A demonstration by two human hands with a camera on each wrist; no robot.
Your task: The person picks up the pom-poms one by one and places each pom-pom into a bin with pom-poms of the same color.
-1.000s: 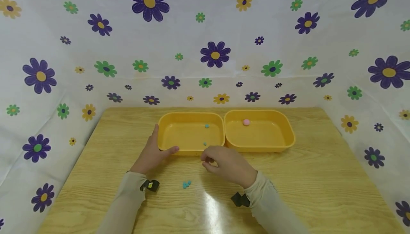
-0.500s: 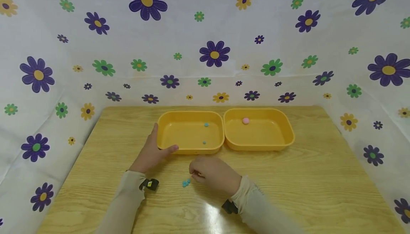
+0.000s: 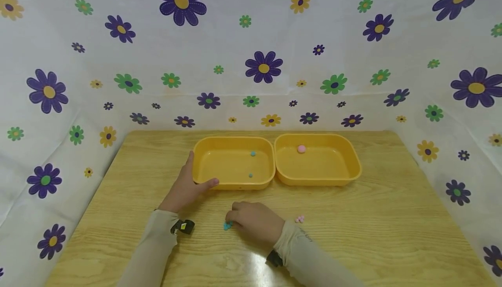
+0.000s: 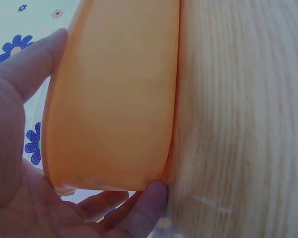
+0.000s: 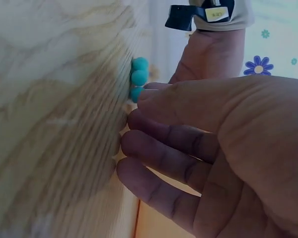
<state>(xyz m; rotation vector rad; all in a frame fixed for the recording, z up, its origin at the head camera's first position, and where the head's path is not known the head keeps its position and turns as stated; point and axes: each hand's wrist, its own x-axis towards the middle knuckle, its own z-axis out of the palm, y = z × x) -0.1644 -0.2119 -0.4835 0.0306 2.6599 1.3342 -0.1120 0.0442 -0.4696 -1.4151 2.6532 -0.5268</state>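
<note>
My left hand (image 3: 185,189) holds the left end of the left yellow tray (image 3: 235,186), with the thumb over its front rim. In the left wrist view, fingertips (image 4: 151,198) reach under the tray's lower edge. My right hand (image 3: 256,222) is low over the table at a small cluster of blue balls (image 3: 226,226). The right wrist view shows its thumb and index finger pinching the end blue ball (image 5: 136,94), the other fingertips down at the wood. Two small blue pieces, one farther back (image 3: 252,153) and one nearer (image 3: 250,175), lie inside the left tray.
A second yellow tray (image 3: 317,181) stands against the left one on its right and holds a pink piece (image 3: 301,148). Several small pink balls (image 3: 300,219) lie on the wooden table (image 3: 392,234) right of my right hand. Flowered cloth (image 3: 219,51) surrounds the table.
My right hand has moved left and toward me, from the left tray's front edge to the blue balls. The pink balls have come into view beside its wrist. The left hand stays put.
</note>
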